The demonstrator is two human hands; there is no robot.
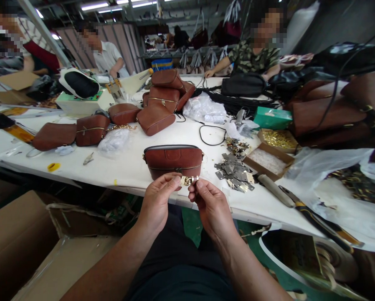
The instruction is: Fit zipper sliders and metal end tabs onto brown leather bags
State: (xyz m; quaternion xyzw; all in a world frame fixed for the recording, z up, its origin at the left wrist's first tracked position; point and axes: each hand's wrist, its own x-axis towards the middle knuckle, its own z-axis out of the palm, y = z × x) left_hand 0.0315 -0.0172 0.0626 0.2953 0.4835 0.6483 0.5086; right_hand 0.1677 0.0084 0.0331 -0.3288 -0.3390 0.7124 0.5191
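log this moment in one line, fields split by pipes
left hand: pinches gold hardware | right hand: pinches its other end | brown bag: on white table, beyond hands | metal plates: piled right of bag

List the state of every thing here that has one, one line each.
Left hand, pinching the gold fitting
Right hand, pinching its other end
Gold fitting, held between both hands
Nearest brown bag, upright
Carton of gold pieces, open, filled
Carton of pale pieces, open, filled
Metal plates, loosely piled
Large cardboard box, open
Pliers, lying unheld
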